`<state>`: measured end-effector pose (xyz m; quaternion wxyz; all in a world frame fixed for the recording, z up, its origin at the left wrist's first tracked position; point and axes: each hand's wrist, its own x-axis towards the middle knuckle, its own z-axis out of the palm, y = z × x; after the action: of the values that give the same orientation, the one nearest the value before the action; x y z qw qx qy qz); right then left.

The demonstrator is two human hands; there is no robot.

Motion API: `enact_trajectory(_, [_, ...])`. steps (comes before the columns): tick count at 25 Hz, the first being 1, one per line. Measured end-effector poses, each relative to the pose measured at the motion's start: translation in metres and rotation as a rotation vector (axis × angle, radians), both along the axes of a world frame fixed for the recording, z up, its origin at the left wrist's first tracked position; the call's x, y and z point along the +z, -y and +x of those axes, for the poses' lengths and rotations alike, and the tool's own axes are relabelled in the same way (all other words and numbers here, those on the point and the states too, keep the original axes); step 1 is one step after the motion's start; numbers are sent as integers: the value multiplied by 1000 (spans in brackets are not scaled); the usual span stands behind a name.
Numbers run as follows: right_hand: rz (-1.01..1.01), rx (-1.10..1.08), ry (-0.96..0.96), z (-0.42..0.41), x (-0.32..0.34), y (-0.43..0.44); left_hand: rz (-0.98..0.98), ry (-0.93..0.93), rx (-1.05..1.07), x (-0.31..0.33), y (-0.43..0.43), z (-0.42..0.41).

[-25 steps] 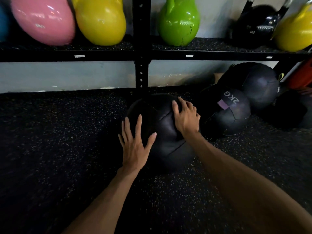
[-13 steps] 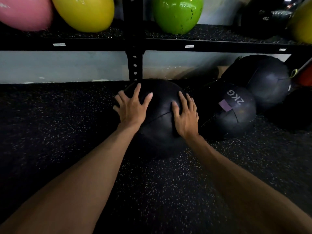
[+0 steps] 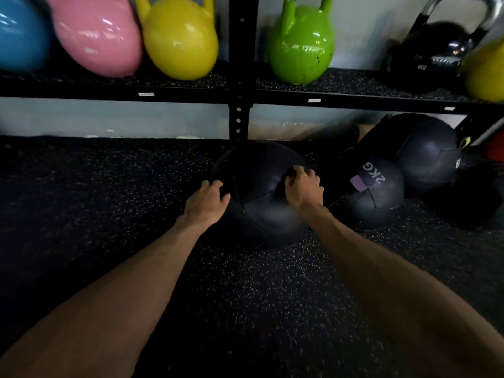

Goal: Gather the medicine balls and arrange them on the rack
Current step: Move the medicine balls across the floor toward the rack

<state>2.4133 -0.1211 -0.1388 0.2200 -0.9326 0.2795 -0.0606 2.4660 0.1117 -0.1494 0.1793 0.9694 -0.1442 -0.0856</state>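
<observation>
A large black medicine ball [image 3: 259,197] sits on the speckled rubber floor, just in front of the rack's black upright [image 3: 239,115]. My left hand [image 3: 207,201] holds its left side with the fingers curved round it. My right hand [image 3: 302,186] grips its upper right with curled fingers. To the right lie a black ball marked 2KG [image 3: 373,195], touching or nearly touching the first, and another black ball [image 3: 426,151] behind it under the shelf.
The rack shelf [image 3: 163,91] above carries blue [image 3: 19,34], pink [image 3: 98,36], yellow [image 3: 180,39], green [image 3: 300,45] and black [image 3: 433,53] kettlebells. A further dark ball [image 3: 474,197] lies at far right. Open floor stretches to the left under the shelf.
My hands slid from lying flat on top of the ball to its sides, and the fingers curled. The ball sits a little closer to the rack upright.
</observation>
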Motion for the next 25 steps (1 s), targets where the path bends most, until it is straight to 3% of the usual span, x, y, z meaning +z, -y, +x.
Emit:
enact_trajectory(6, [-77,354,-6,-59,76,-107,56,-51,-20,61,-94,-59])
enact_trajectory(12, [24,412,-141,-128,139,-199,46,-56,-13,151,-178,-115])
enact_trajectory(17, [119,523,-258,-151,245,-262,100,-179,21,245,-225,-157])
enact_trajectory(25, [91,644,-435,-230,443,-331,128,-425,93,434,-311,-268])
